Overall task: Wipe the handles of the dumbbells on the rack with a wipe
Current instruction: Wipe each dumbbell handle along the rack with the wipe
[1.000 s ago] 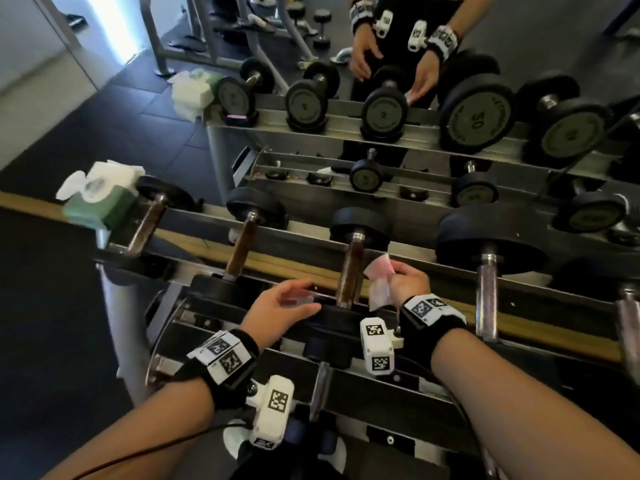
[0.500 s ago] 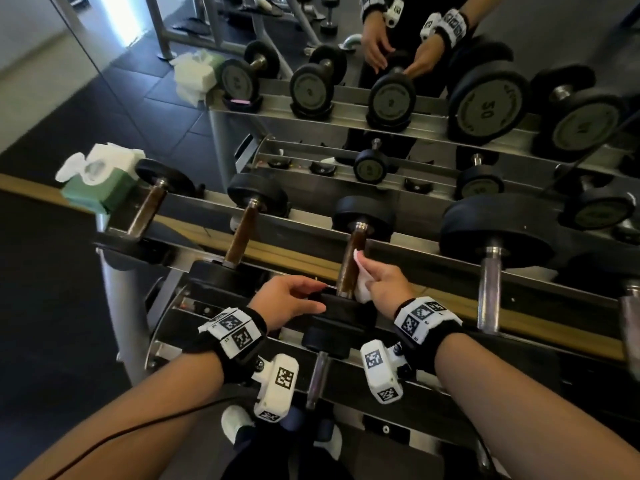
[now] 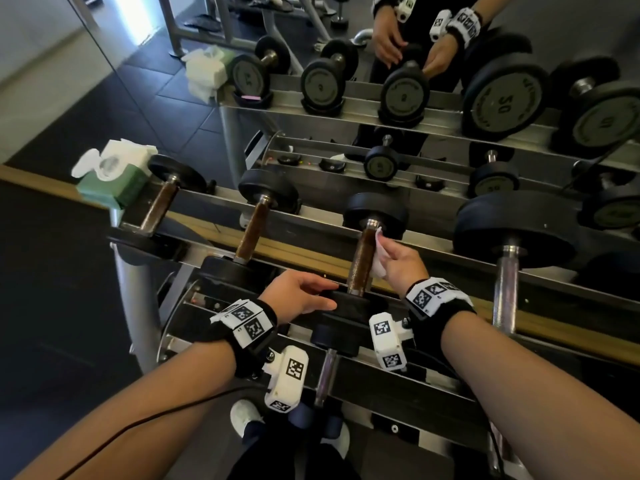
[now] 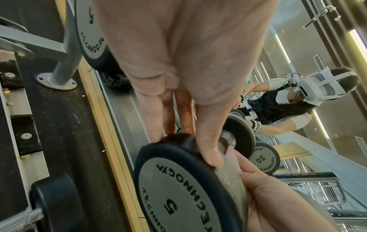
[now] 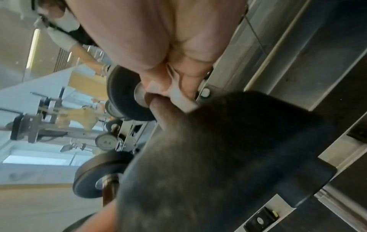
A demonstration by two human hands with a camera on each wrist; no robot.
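Here, your right hand (image 3: 401,263) pinched the wipe (image 3: 379,252) against the right side of the brown handle (image 3: 362,259) of the third dumbbell from the left on the near rack (image 3: 221,237), up toward its far head (image 3: 375,211). Your left hand (image 3: 298,296) lay with fingers nearly straight over the rim of that dumbbell's near head (image 4: 188,188), steadying it and holding nothing (the wrist view showed a 5 on the plate).

The likely slip, I'd judge, was that only the right face of the handle got wiped; the wipe did not wrap round, so the left and underside could be missed. Pressing sideways might also have rolled the dumbbell in its cradle if your left hand had eased off.

For room, there was open space on both sides of the handle, with the second dumbbell (image 3: 256,230) well to the left and the large one (image 3: 509,237) well to the right. The black heads closed off each end of a stroke.
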